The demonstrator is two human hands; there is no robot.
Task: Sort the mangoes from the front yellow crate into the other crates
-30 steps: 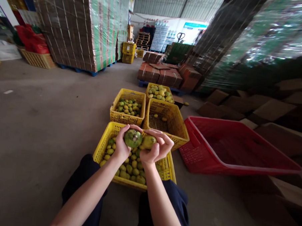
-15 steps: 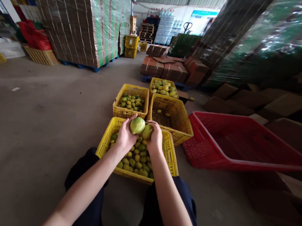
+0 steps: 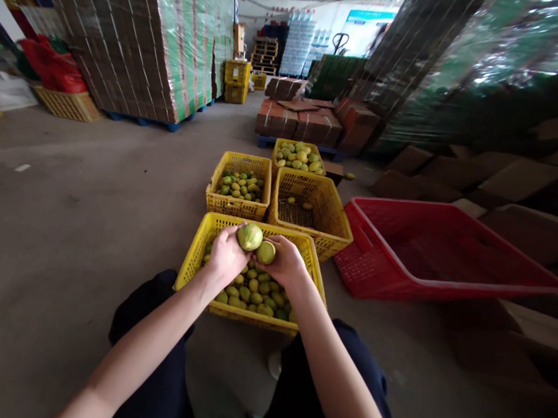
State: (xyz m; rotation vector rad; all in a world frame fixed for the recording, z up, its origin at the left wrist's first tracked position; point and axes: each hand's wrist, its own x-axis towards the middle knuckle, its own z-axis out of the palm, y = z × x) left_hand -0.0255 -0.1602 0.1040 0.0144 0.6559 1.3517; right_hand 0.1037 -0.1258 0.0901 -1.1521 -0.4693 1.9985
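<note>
One green-yellow fruit [image 3: 250, 237] sits in the curled left hand [image 3: 226, 253] at the centre of the frame; the right hand [image 3: 286, 258] grasps a second fruit [image 3: 266, 253], just beside the first and slightly lower right. Both are above a yellow crate [image 3: 192, 260] holding many similar fruits [image 3: 254, 288]. Three more yellow crates [image 3: 237, 205] stand farther up the frame, and a red bin [image 3: 373, 278] occupies the right side.
</note>
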